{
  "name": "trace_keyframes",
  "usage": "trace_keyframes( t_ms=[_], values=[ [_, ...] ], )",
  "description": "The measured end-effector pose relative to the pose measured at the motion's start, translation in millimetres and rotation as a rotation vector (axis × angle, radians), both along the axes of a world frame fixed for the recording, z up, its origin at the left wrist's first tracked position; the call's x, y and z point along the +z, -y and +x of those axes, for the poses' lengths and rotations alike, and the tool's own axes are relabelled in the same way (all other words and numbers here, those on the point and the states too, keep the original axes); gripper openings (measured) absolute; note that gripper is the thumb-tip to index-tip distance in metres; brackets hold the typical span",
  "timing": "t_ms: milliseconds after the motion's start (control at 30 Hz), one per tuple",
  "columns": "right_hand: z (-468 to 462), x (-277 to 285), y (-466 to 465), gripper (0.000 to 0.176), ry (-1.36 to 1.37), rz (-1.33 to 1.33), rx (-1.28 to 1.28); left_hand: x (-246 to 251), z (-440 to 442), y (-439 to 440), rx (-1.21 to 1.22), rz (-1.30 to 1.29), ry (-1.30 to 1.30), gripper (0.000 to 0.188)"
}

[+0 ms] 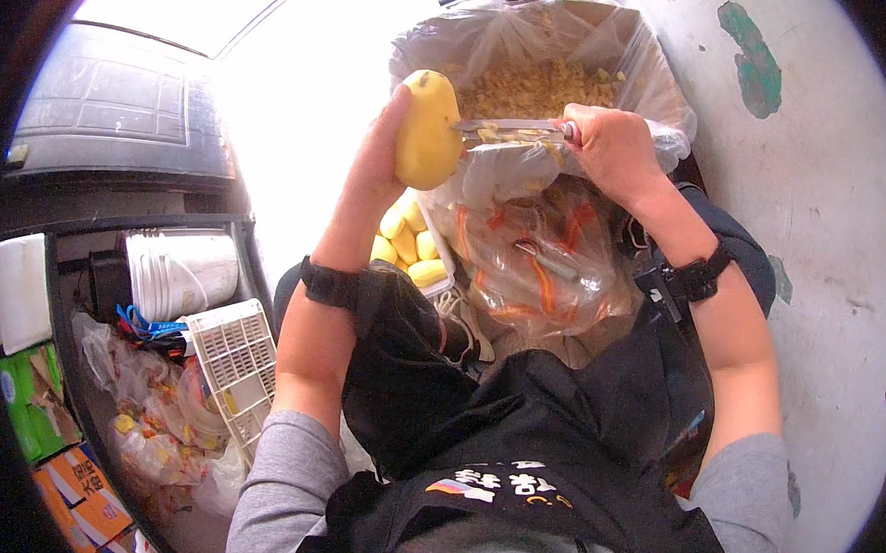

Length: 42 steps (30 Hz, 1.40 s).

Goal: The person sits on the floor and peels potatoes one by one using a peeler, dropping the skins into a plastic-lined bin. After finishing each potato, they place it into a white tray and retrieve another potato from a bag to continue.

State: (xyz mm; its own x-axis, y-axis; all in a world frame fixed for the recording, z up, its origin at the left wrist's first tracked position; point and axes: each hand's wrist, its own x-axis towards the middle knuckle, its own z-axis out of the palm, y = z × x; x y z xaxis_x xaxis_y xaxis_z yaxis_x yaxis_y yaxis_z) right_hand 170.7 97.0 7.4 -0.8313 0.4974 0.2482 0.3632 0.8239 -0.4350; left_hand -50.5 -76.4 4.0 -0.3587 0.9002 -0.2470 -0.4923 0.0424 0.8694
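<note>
My left hand [378, 145] holds a large peeled potato [428, 137] upright, with a few dark spots near its top. In my right hand [615, 146] is the handle of a knife [518, 130]; its blade points left, and the tip is at the potato's right side. Behind and below the blade stands a box lined with clear plastic [663, 100], holding many small yellowish pieces [528, 86]. Several peeled potatoes [407, 244] lie in a white tray [447, 273] below my left hand.
A clear plastic bag with orange stripes [541, 259] lies between my legs, with a metal-and-white tool [553, 261] on it. To the left are a white bucket [180, 274], a white plastic basket [236, 356] and plastic bags [156, 442]. A wall [829, 222] rises at the right.
</note>
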Motion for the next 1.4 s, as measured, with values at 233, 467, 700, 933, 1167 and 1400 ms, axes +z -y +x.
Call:
trace_keyframes(
  t_ms=[233,467,700,933,1167,1400],
  values=[
    [5,-8,-13,0.039,0.404,-0.272,0.329,-2,2,2,-0.189,-0.085,-0.061,0.065],
    [4,-11,-15,0.017,0.194,0.085,0.153,3,2,-2,-0.232,-0.117,-0.004,0.061],
    [6,-14,-20,0.021,0.096,0.332,0.133,6,4,-4,-0.295,-0.231,-0.128,0.052],
    [3,-8,-28,0.017,-0.098,0.671,0.137,0,7,-12,-0.354,-0.383,-0.462,0.061],
    [3,-3,-15,0.005,-0.087,0.74,0.022,-19,6,-24,-0.002,-0.457,-0.465,0.058],
    [11,6,-26,0.02,0.125,0.124,-0.144,-17,0,-35,0.138,-0.061,0.042,0.058]
  ],
)
